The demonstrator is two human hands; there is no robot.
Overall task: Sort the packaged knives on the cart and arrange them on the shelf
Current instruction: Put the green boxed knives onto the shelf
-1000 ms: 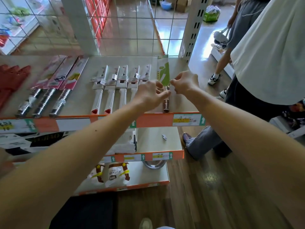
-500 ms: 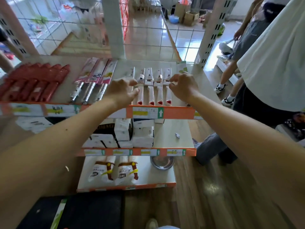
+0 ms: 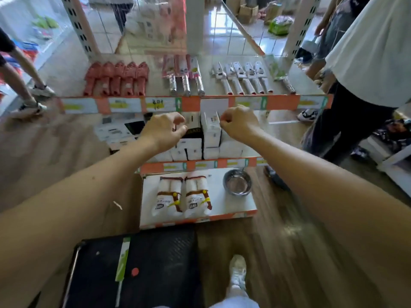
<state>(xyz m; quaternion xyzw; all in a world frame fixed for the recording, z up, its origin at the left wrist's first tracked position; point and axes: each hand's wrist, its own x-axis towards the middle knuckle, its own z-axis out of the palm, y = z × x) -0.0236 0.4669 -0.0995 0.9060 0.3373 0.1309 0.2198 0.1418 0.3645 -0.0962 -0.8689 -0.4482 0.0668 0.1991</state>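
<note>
Head view: green knife package (image 3: 123, 258) near-to-far on cart (image 3: 160, 263).

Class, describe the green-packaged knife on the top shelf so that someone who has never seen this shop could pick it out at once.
Find the top shelf, edged with an orange-and-white price strip. Follow its goods rightward past the row of white-handled knives. The last item, the green-packaged knife, lies alone at the right end, the only green card there.

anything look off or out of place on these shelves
A bare steel bowl sits alone on the bottom shelf beside white packs, unlike the packaged rows above. One green knife lies on the cart, not shelved.
</note>
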